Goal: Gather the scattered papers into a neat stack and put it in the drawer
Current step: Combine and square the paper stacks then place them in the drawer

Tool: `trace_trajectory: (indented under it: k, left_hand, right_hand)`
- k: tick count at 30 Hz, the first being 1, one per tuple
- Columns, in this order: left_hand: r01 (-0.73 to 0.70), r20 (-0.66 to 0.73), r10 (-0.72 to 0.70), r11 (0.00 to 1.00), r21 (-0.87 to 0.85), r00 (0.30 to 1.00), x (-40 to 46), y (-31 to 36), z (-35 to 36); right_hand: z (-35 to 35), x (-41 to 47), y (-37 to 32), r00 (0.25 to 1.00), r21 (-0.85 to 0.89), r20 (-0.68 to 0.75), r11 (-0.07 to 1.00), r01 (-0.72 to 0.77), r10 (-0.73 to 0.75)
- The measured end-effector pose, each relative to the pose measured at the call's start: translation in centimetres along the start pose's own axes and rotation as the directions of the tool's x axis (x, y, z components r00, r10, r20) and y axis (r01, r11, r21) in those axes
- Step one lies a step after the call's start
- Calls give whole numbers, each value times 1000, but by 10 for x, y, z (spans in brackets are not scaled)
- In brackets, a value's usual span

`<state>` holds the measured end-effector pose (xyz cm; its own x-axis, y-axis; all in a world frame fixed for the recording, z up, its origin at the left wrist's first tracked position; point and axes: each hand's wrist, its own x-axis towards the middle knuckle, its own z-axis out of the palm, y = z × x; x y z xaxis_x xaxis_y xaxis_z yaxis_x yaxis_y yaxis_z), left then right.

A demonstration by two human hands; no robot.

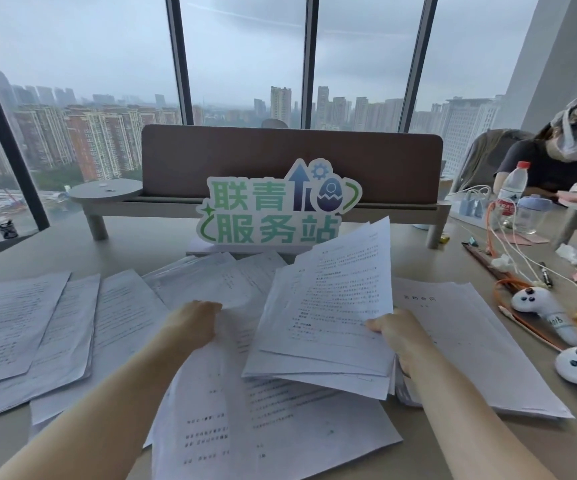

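White printed papers lie scattered over the beige desk (453, 445). My right hand (398, 332) grips a loose bundle of sheets (328, 306) by its right edge, lifted and tilted above the desk. My left hand (195, 323) pinches the top of a large sheet (245, 417) lying in front of me. More papers are spread at the left (20, 327), at the centre back (207, 278) and at the right (463, 334). No drawer is in view.
A cut-out sign (273, 209) stands against a brown divider (290, 161) on a shelf. At the right are two white controllers (543, 313), cables, a water bottle (512, 188) and a jar. Another person (557, 157) sits at the far right. Windows behind.
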<state>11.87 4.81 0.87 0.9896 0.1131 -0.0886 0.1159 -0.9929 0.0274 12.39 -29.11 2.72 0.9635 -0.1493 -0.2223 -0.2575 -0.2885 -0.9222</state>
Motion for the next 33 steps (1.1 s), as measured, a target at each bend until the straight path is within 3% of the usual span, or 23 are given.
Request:
trace_trajectory:
  k: [3, 8, 14, 19, 25, 29, 33]
  left_hand:
    - [5, -55, -4, 1000, 22, 998, 1, 0, 2]
    - [-2, 27, 4, 997, -74, 1000, 0, 4, -5]
    - [-27, -35, 31, 994, 104, 999, 4, 6, -7]
    - [-14, 54, 17, 998, -55, 998, 3, 6, -2]
    - [-65, 39, 63, 996, 57, 997, 9, 3, -7]
    - [-60, -109, 70, 994, 92, 992, 10, 3, 0]
    - [28, -271, -57, 993, -112, 961, 7, 4, 1]
  right_hand:
    - [-5, -3, 2, 1000, 28, 0, 1000, 2, -2]
    - [-16, -5, 1, 1000, 58, -21, 998, 14, -12]
    - [-23, -10, 1, 1000, 81, -11, 997, 16, -15]
    - [-31, -10, 5, 998, 121, -65, 993, -4, 12]
    - [-34, -9, 5, 997, 141, -78, 990, 5, 6]
    - [-30, -8, 10, 997, 120, -80, 993, -5, 15]
    - [-29, -6, 12, 994, 139, -112, 990, 12, 4]
